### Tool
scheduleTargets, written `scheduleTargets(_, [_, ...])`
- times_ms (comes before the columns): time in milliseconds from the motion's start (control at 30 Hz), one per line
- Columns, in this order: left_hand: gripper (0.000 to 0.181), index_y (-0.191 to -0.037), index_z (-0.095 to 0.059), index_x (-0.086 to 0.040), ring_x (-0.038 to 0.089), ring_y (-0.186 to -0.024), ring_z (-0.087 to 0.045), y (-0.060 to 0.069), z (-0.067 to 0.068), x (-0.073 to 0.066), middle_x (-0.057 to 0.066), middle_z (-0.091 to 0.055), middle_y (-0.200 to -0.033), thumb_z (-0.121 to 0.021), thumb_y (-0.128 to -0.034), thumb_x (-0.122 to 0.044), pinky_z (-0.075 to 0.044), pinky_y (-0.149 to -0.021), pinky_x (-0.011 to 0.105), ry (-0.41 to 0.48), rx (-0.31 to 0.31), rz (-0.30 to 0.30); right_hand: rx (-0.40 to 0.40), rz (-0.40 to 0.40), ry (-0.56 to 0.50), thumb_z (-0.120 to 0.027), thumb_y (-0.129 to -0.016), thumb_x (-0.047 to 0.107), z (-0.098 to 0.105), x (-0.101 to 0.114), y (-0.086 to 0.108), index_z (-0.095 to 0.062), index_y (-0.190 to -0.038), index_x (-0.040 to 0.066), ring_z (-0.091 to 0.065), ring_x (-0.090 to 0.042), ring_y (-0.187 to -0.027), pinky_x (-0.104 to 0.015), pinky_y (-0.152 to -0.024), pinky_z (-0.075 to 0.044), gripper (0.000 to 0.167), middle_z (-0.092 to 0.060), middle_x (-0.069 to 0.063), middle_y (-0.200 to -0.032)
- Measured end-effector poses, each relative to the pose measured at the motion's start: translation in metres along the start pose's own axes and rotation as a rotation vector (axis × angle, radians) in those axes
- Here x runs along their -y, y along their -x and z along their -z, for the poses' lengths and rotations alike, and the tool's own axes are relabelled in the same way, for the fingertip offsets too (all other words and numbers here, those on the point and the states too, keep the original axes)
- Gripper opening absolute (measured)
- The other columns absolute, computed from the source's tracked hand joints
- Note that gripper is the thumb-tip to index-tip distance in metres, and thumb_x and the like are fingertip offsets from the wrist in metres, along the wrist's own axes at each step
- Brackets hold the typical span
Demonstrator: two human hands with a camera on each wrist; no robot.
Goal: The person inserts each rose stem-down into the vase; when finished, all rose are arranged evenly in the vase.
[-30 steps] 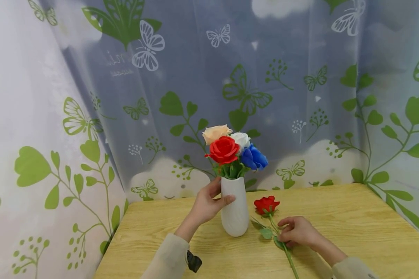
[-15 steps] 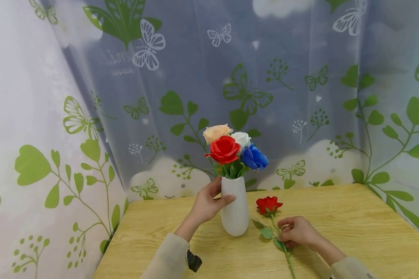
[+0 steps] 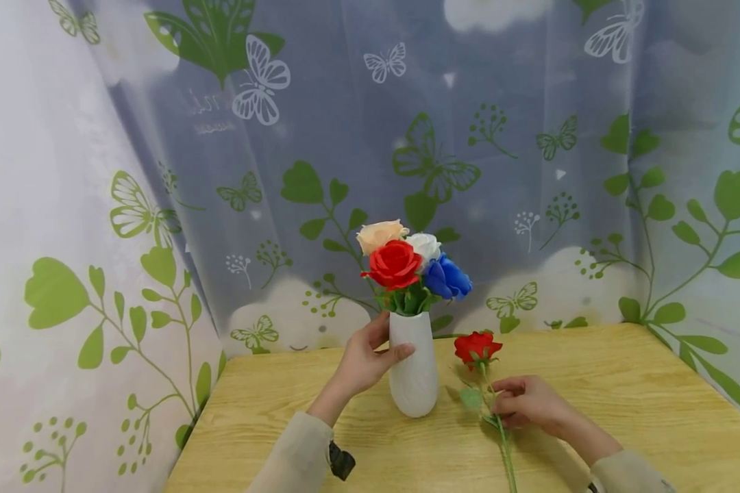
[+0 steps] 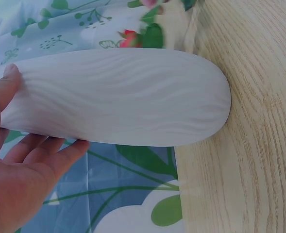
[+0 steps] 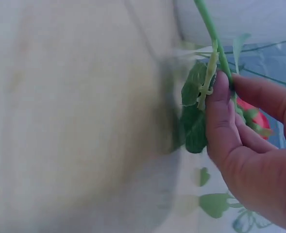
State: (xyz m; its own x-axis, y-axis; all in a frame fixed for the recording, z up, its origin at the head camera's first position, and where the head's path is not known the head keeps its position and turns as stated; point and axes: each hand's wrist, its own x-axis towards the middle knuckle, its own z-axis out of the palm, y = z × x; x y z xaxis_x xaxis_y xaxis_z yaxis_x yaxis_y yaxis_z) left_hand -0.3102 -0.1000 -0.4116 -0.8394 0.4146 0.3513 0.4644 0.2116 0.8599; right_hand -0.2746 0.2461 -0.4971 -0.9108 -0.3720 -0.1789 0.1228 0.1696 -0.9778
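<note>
A white vase point(image 3: 414, 383) with a faintly rippled surface stands upright on the table. My left hand point(image 3: 365, 359) grips its upper part from the left, thumb across the front; the left wrist view shows the fingers curled round the vase point(image 4: 123, 97). In its mouth sit a red rose point(image 3: 393, 264), a peach rose point(image 3: 379, 236), a white rose point(image 3: 427, 246) and a blue rose point(image 3: 447, 277). To the right of the vase, my right hand point(image 3: 533, 404) pinches the stem of a loose red rose point(image 3: 477, 348). Its green leaves point(image 5: 195, 131) hang beside the fingertips.
The wood-grain table point(image 3: 629, 383) spreads under both hands. Behind it and along both sides hang curtains point(image 3: 333, 116) printed with butterflies and leaves. A dark band point(image 3: 342, 461) shows at the left sleeve.
The loose red rose's bloom has shifted up and slightly right in the head view, its leaves now blurred, as my right hand lifts a little. The left hand and vase keep their place.
</note>
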Motion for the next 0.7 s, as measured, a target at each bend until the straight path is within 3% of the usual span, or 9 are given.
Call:
scheduleTargets(133, [0.076,-0.162,-0.040,-0.005,0.035,-0.137,-0.062,-0.001,0.000,0.000,0.017,-0.065,-0.146,-0.079,-0.0975,-0.019,-0.055,-0.110,0.050,-0.002,-0.001,-0.002,-0.032,0.052,-0.034,-0.070,-0.100,0.007,0.006,0.011,0.002,-0.030,-0.151,-0.024,-0.075,-0.015,-0.091,-0.035,-0.083,-0.066,0.072,-0.074,-0.008,-0.111])
scheduleTargets(500, [0.073,-0.161,-0.042,-0.007,0.035,-0.136,-0.063,-0.001,-0.001,0.000,0.017,-0.066,-0.144,-0.078,-0.0982,-0.019,-0.055,-0.109,0.051,-0.005,0.001,-0.011,-0.235,0.130,-0.098,-0.069,-0.103,0.010,0.006,0.045,0.009,-0.029,-0.157,-0.017,-0.077,-0.014,-0.092,-0.032,-0.088,-0.065,0.073,-0.070,-0.003,-0.111])
scheduleTargets(600, [0.072,-0.161,-0.043,-0.008,0.035,-0.135,-0.063,-0.001,0.000,0.001,0.017,-0.066,-0.143,-0.077,-0.0984,-0.019,-0.055,-0.109,0.050,-0.003,0.002,-0.017,-0.285,0.176,-0.130,-0.070,-0.102,0.009,0.006,0.057,0.011,-0.037,-0.150,-0.017,-0.077,-0.013,-0.090,-0.030,-0.087,-0.065,0.063,-0.069,0.000,-0.105])
scheduleTargets(700, [0.075,-0.162,-0.040,-0.006,0.036,-0.136,-0.063,-0.001,0.000,0.002,0.018,-0.066,-0.144,-0.077,-0.0986,-0.020,-0.055,-0.109,0.050,-0.001,0.001,-0.010,-0.321,0.234,-0.191,-0.070,-0.101,0.005,0.006,0.068,0.014,-0.049,-0.134,-0.011,-0.077,-0.014,-0.088,-0.030,-0.086,-0.065,0.042,-0.070,0.001,-0.099])
